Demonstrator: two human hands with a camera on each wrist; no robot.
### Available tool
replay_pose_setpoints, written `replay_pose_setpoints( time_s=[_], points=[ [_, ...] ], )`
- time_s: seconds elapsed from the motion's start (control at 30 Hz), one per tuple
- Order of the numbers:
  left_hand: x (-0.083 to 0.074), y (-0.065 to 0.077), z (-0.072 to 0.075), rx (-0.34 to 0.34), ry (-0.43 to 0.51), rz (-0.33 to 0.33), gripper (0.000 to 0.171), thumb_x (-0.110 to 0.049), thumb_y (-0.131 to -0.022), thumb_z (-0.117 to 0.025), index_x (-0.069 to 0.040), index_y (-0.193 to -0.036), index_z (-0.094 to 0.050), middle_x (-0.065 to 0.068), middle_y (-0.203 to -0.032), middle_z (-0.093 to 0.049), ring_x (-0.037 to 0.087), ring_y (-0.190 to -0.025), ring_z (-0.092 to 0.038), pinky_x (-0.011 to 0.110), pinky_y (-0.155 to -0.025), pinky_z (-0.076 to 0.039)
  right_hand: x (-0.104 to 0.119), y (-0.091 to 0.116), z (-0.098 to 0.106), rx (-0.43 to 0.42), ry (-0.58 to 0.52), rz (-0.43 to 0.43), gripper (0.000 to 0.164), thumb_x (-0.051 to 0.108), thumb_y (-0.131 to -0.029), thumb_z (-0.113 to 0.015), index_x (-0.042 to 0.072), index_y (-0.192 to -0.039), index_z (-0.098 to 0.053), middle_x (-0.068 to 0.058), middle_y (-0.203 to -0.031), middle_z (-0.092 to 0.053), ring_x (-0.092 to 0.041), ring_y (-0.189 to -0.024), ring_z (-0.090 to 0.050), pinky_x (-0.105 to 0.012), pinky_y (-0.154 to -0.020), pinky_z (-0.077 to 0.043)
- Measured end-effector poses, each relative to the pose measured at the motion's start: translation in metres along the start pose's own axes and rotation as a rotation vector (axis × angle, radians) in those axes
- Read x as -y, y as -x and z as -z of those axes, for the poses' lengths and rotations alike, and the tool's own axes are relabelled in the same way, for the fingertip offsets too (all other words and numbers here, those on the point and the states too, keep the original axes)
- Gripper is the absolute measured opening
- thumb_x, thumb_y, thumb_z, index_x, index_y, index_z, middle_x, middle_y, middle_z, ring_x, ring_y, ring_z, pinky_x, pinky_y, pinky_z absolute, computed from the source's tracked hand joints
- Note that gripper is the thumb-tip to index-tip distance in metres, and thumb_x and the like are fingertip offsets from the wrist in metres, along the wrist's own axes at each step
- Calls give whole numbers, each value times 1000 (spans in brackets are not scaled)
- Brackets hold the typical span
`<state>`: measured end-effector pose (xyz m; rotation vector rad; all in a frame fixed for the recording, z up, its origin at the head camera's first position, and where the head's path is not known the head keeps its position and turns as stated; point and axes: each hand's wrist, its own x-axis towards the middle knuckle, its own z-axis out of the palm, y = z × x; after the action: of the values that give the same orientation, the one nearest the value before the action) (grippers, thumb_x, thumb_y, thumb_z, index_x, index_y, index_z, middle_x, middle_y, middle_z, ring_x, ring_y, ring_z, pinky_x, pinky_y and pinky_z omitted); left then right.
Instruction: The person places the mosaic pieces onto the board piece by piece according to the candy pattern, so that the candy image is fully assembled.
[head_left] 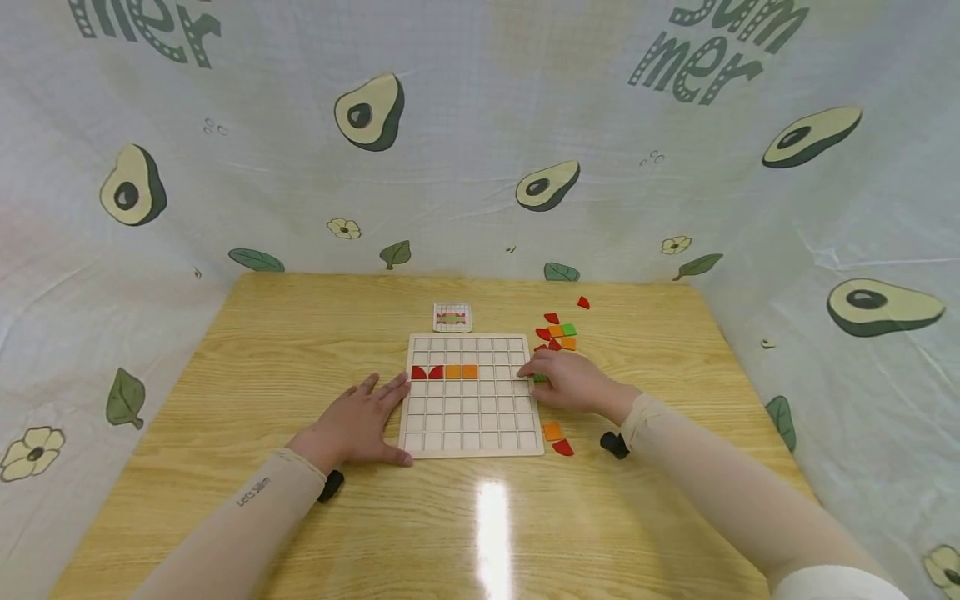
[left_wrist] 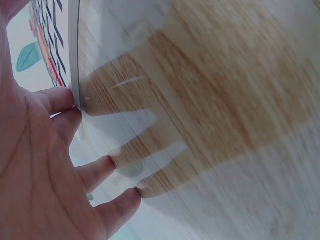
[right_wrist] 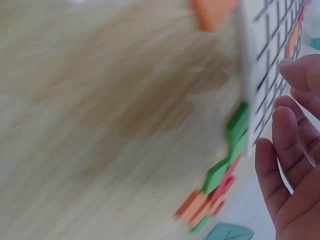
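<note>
the pale gridded board point(head_left: 495, 423) lies flat on the wooden table point(head_left: 247, 367), well in from the table's side edges. the left hand point(head_left: 352, 427) is spread out and grasps nothing: its fingers lie along the board's left edge, the thumb reaches to the near left corner, and in the left wrist view two fingertips meet the rim while the others rest on the wood. the right hand point(head_left: 573, 382) is at the board's right edge, its fingers bent and their tips over the outermost squares; whether they pinch a piece cannot be told. two red quarter-round pieces point(head_left: 417, 372) and two orange squares point(head_left: 461, 372) sit side by side in one row, starting at the left edge, and bare grid runs on from them to the right fingertips. a green piece point(head_left: 539, 378) lies just off the right edge, partly under that hand, so the passage there is tight. past the hand, a loose cluster of pieces point(head_left: 556, 331) crowds the far right side, with a lone red piece point(head_left: 583, 302) farther out. near the close right corner lie an orange tile point(head_left: 552, 431) and a red piece, just apart from the rim. a pattern card point(head_left: 452, 317) stands off the far edge by a thin strip of wood. plain wood stretches left of the board and along its near edge.
</note>
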<state>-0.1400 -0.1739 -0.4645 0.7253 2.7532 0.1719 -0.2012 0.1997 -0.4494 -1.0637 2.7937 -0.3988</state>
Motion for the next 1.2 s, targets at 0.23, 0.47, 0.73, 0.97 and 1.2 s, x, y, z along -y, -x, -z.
replay_pose_setpoints(
  time_s=[0.23,0.47,0.73,0.97,1.2],
  points=[
    [0,0,1,-2,4,-2,116,-77,-73,-68,-8,-158,-29,6,-164,-21,49,-144,-21,66,-108,-28,-17,39,2,-31,-18,-32,32,19,-89,-74,12,-120,-72,0,-108,-63,-6,-63,-45,-26,-60,-44],
    [1,0,0,1,3,5,117,-79,-72,-67,-9,-158,-29,6,-164,-20,49,-144,-21,65,-108,-28,-35,56,6,-68,-32,-108,35,18,-87,-76,11,-121,-71,0,-112,-63,-5,-62,-45,-28,-61,-44],
    [0,-1,-1,-1,2,-5,117,-79,-73,-66,-9,-158,-29,6,-164,-21,50,-144,-21,65,-108,-28,-55,57,5,-66,-16,-142,36,17,-88,-76,11,-123,-71,-4,-111,-64,-8,-62,-46,-30,-64,-44],
    [0,0,0,-1,7,-2,116,-77,-73,-67,-8,-158,-29,6,-164,-21,50,-144,-21,65,-108,-28,-57,38,5,-88,-7,-141,32,14,-88,-75,9,-120,-71,-5,-108,-64,-13,-67,-50,-33,-67,-47],
    [0,0,-1,-1,3,-1,117,-79,-73,-66,-9,-158,-28,6,-165,-20,48,-145,-19,65,-109,-28,-57,15,5,-100,-9,-157,33,14,-88,-72,9,-121,-71,-7,-119,-64,-24,-98,-61,-45,-87,-52]
  ],
)
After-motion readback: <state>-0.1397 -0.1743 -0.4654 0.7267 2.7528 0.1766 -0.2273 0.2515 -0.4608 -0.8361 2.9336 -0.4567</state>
